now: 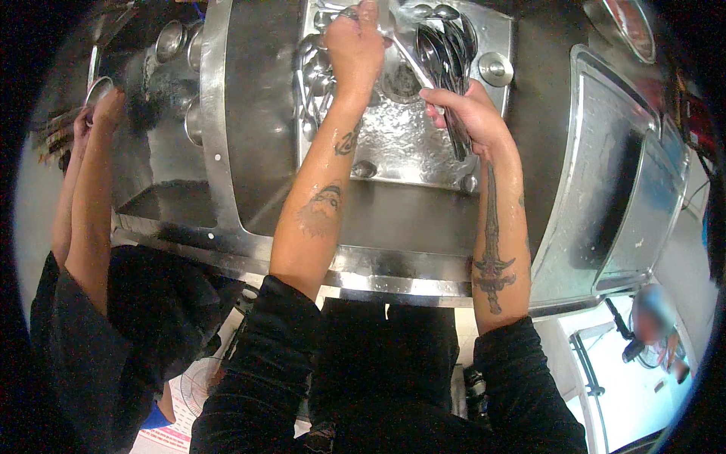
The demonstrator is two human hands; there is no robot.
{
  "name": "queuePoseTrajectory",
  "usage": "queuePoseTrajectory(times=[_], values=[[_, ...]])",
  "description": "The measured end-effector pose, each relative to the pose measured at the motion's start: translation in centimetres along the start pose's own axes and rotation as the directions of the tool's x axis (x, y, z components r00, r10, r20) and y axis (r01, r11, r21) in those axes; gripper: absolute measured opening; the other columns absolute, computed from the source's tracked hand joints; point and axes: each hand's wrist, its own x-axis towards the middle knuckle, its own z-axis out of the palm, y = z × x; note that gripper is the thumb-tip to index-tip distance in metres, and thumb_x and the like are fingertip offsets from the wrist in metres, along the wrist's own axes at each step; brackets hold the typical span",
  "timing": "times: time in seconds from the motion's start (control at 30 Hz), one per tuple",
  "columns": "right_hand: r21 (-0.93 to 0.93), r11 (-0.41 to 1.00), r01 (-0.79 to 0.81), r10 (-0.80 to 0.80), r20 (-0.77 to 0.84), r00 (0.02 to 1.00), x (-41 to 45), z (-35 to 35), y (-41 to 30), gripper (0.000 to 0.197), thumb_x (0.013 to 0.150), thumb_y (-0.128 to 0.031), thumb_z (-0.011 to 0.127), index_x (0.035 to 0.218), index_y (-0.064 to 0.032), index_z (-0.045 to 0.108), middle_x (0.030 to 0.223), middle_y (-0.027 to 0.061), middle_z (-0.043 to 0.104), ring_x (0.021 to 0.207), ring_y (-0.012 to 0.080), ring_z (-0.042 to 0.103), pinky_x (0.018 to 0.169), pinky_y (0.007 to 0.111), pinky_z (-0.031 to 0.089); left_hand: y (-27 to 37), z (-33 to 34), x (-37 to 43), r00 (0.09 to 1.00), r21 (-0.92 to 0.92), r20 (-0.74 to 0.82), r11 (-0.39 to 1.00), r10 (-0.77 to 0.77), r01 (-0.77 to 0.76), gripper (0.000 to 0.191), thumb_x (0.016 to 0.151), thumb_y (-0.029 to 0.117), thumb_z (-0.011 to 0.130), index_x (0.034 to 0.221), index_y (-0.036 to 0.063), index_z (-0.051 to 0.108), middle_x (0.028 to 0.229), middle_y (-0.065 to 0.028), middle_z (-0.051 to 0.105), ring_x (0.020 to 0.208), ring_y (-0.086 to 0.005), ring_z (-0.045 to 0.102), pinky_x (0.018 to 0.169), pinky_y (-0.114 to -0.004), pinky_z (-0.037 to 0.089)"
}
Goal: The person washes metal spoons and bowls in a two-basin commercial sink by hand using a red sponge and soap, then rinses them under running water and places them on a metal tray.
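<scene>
My right hand (482,116) is closed around the handles of a bundle of metal spoons (448,51), their bowls pointing away from me. A pale, slim utensil handle (411,62) slants from its thumb towards my left hand (356,57). That hand is curled near the top edge of the view, and what lies inside its fingers is hidden. Both hands are over a shallow metal tray (408,147) of water standing in a steel sink (414,218). Loose spoons (315,74) lie along the tray's left side. A small round metal dish (496,69) sits at its right.
A steel divider (216,147) separates the left basin, where metal bowls (171,41) rest. There a co-worker's hands (105,110) hold a metal bowl (100,91). Large metal trays (595,142) lean at the right. Another person (652,323) is in the background.
</scene>
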Motion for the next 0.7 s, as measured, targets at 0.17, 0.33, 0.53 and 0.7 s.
queuePoseTrajectory(times=[0.17,0.33,0.53,0.7], values=[[0.070,0.996,0.061,-0.064,0.032,0.997,0.2,1.0,0.4,0.021,0.082,-0.015,0.068,0.096,-0.0011,0.060,0.078,0.0048,0.064,0.062,0.0099,0.061,0.056,0.023,0.049,0.0,1.6,-1.3,0.882,-0.005,0.034,0.882,0.471,-0.471,0.036,0.096,0.030,0.049,0.096,-0.0018,0.066,0.095,-0.0185,0.067,0.094,-0.0311,0.064,0.084,-0.039,0.048],[0.327,0.944,-0.033,0.052,-0.049,0.997,0.1,0.0,0.2,0.034,0.085,-0.017,0.064,0.112,0.0024,0.058,0.095,0.0111,0.069,0.076,0.0152,0.067,0.067,0.027,0.055,-1.6,1.8,-1.4,0.825,0.034,0.223,0.842,0.519,-0.538,0.035,0.095,0.029,0.050,0.113,0.0012,0.061,0.110,-0.0212,0.063,0.109,-0.0368,0.055,0.096,-0.042,0.040],[0.584,0.793,0.172,-0.158,-0.076,0.985,1.3,-1.6,1.1,0.030,0.086,-0.013,0.063,0.111,0.0006,0.057,0.100,0.0086,0.065,0.072,0.0124,0.060,0.066,0.027,0.050,-6.4,-5.6,-0.6,0.717,0.607,0.675,0.680,-0.171,-0.410,0.057,0.092,0.049,0.046,0.104,-0.0040,0.061,0.094,-0.0247,0.066,0.096,-0.0361,0.063,0.083,-0.044,0.047],[0.809,0.559,0.181,-0.359,0.039,0.933,1.8,-3.4,1.7,0.020,0.091,-0.010,0.055,0.107,0.0005,0.057,0.093,0.0055,0.061,0.059,0.0085,0.045,0.057,0.025,0.036,-13.9,-7.6,-8.5,0.372,0.560,0.822,0.489,-0.432,-0.669,0.027,0.083,0.023,0.061,0.101,0.0035,0.063,0.114,-0.0208,0.061,0.102,-0.0376,0.059,0.084,-0.045,0.050]])
